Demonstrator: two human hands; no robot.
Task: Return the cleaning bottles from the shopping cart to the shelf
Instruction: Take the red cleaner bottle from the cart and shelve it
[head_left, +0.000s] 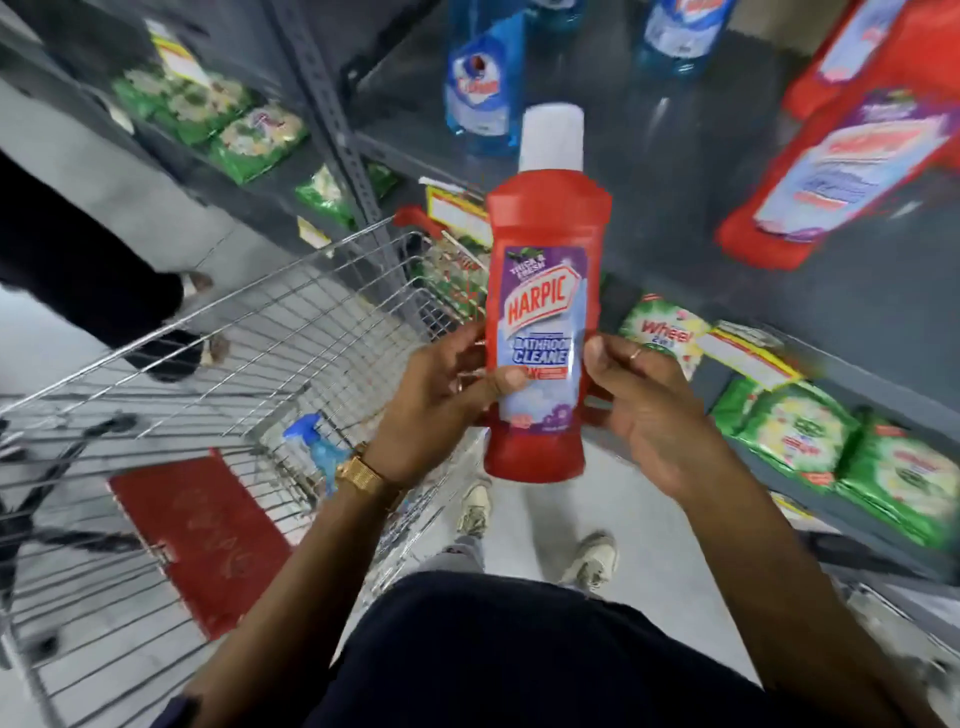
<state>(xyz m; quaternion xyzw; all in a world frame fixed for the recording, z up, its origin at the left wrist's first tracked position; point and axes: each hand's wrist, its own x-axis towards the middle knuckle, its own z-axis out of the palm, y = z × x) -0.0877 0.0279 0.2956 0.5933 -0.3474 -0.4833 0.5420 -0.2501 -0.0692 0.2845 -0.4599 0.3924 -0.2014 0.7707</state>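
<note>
A red Harpic bathroom cleaner bottle (545, 291) with a white cap is upright in front of me, held by both hands. My left hand (441, 395) grips its lower left side and my right hand (649, 410) its lower right side. The bottle is above the gap between the wire shopping cart (234, 374) on the left and the grey shelf (675, 171) ahead. A blue spray bottle (317, 452) lies inside the cart. On the shelf stand blue bottles (480, 88) and red Harpic bottles (841, 156).
Green detergent packets (831, 457) fill the lower shelf at right and more (228, 124) the shelves at left. A red mat (197, 535) lies under the cart. Another person's legs (104, 291) stand left of the cart. My feet (535, 530) are on the grey floor.
</note>
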